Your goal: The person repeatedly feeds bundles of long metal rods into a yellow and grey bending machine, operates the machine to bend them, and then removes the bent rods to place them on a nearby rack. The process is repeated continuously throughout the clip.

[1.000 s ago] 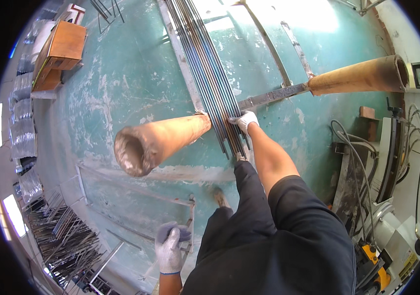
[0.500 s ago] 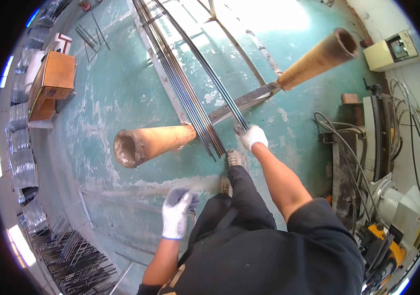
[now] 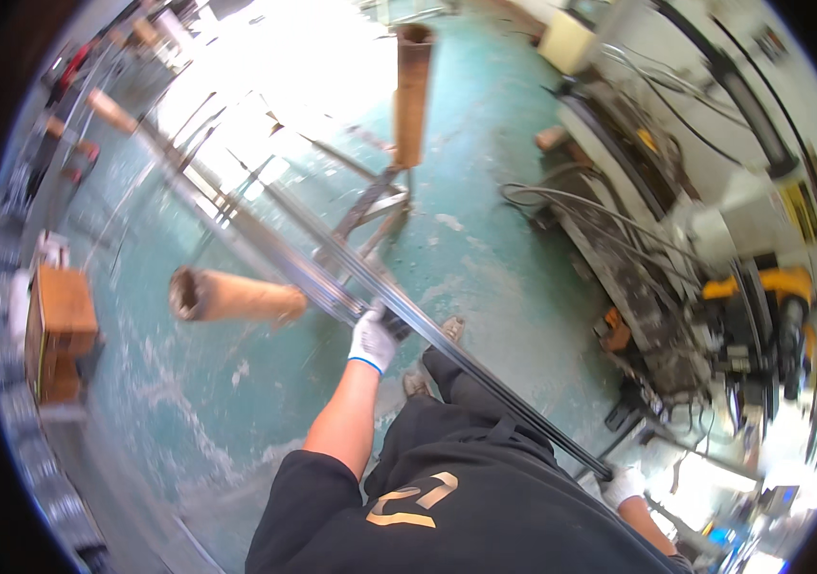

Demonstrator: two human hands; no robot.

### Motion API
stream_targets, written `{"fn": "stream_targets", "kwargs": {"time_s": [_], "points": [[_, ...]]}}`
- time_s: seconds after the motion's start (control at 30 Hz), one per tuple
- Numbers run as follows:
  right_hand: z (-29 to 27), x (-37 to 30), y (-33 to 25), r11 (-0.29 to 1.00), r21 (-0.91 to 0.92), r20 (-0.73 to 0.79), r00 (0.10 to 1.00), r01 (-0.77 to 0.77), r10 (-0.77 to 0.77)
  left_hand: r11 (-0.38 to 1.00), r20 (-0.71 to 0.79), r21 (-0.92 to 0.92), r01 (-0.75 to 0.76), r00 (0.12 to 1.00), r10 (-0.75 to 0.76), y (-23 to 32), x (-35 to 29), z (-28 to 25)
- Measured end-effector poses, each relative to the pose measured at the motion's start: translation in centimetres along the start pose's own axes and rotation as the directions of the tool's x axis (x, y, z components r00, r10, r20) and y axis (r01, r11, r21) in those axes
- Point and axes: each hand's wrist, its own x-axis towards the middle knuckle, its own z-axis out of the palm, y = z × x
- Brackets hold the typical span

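Long thin metal rods point(image 3: 466, 362) slant from the far left, across in front of my body, to the lower right. My right hand point(image 3: 626, 486), in a white glove, is closed around their near end, low at the right. My left hand point(image 3: 373, 342), in a white glove with a grey palm, is at the near ends of a second group of rods point(image 3: 308, 277), beside the longer ones. Its fingers look curled round rods there, though they are partly hidden and blurred. The rods pass over a dark metal stand point(image 3: 362, 206) with rusty tubes at its ends.
One rusty tube point(image 3: 415, 100) rises beyond the stand; another tube point(image 3: 236, 295) points left. A wooden cabinet point(image 3: 66, 308) stands at the left. Machinery point(image 3: 748, 316) with yellow parts and looped cables point(image 3: 561, 196) lines the right side. My shoes point(image 3: 416, 386) are below the rods.
My right hand has moved far down and right, drawing rods back past my body. My left hand has risen from beside my leg to the rods. The view has turned right.
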Motion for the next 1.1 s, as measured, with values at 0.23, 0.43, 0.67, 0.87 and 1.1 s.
{"fn": "stream_targets", "kwargs": {"time_s": [0.23,0.43,0.67,0.87,1.1], "points": [[0.3,0.0,-0.2,0.986,0.157,-0.344,0.939,0.046,0.011,0.993,0.056,0.087,-0.079,0.996,0.075,-6.3,-0.1,9.6],[3.5,5.8,22.5,0.968,0.234,-0.396,0.901,-0.087,0.176,0.976,0.276,0.151,-0.157,0.955,0.110,-14.1,-8.4,26.7],[7.3,9.9,43.1,0.180,0.955,-0.216,-0.138,-0.234,0.967,0.960,0.767,0.142,-0.241,0.640,0.047,-16.1,-15.3,49.1],[-9.7,12.8,36.8,-0.831,-0.371,-0.159,0.854,0.414,0.496,0.934,0.823,0.324,-0.151,0.531,-0.200,-31.9,-17.8,60.0],[-10.8,16.7,45.1,-0.693,-0.150,0.024,0.704,0.705,0.710,0.933,0.883,0.293,-0.211,0.434,-0.179,-27.8,-11.2,68.7]]}}
